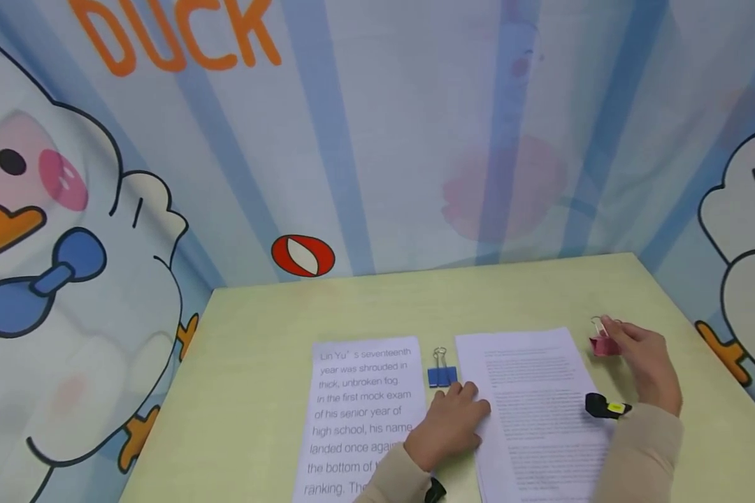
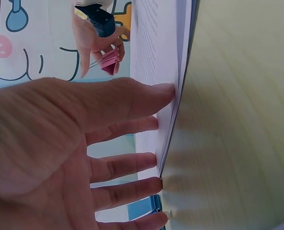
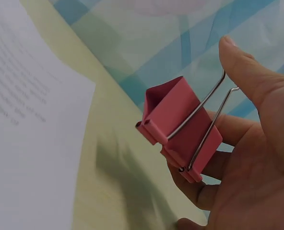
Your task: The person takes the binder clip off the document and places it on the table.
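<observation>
My right hand [image 1: 651,363] holds a pinkish-red binder clip [image 3: 178,112] above the table, just past the right edge of a stack of printed paper [image 1: 535,412]. In the right wrist view the thumb lies at the clip's wire handles and the other fingers curl behind its body. At the stack's left edge is my left hand [image 1: 449,426]. Its thumb and fingers are fairly straight and touch the edges of the sheets [image 2: 173,62] in the left wrist view. A blue binder clip [image 1: 442,377] lies just beyond the left fingertips.
Another sheet with large print [image 1: 358,412] lies to the left, partly under the left forearm. The pale yellow table [image 1: 245,391] ends at a fabric backdrop [image 1: 403,140] with cartoon ducks behind and at both sides.
</observation>
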Tool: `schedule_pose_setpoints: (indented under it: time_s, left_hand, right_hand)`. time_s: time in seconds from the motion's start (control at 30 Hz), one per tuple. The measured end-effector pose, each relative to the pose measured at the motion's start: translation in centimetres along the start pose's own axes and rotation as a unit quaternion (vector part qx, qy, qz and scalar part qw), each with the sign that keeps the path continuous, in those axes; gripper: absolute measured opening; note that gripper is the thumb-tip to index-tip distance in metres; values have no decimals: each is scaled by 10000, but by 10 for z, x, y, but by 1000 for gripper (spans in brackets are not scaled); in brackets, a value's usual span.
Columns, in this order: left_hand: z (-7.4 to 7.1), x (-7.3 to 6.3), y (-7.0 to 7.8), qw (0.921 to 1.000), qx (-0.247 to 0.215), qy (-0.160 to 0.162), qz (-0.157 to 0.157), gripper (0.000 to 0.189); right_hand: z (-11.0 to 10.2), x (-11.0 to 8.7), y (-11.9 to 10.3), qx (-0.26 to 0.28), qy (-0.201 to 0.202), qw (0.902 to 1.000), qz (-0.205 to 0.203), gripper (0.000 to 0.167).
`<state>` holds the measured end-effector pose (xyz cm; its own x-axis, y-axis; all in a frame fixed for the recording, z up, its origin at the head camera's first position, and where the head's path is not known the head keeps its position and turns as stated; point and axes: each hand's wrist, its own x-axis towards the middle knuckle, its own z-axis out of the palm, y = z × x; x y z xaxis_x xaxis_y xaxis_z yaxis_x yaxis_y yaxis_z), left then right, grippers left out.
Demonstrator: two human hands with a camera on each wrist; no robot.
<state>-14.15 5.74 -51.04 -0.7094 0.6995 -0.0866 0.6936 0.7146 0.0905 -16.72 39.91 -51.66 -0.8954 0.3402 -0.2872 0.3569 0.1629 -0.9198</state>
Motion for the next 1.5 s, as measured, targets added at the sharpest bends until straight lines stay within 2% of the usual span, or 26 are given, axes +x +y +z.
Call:
schedule_pose_setpoints:
  time_s: [0.23, 0.6, 0.83, 1.03, 1.2, 1.5]
  left_hand:
    - [-1, 0, 3, 9999, 82, -5, 87, 34]
    - [-1, 2, 3, 9998, 104, -172, 78, 37]
    - [5, 2, 1, 9998, 72, -123, 108, 36]
    - [5, 0, 0, 9999, -7, -151, 66, 37]
    - [4, 1, 1, 9999, -56, -109, 73, 36]
    - [2, 1, -2, 10000, 11, 49, -13, 35]
  right_hand:
    - [-12, -4, 11, -541, 23, 9980, 327, 97]
    - [-11, -2, 19, -600, -36, 9949, 813, 104]
    - [-8, -2, 24, -630, -46, 9966, 521, 96]
    - [-6, 1, 27, -617, -71, 9977, 267, 73]
    - [-4, 0, 27, -772, 31, 9967, 238, 75]
    - [-1, 4, 23, -1101, -43, 9938, -147, 74]
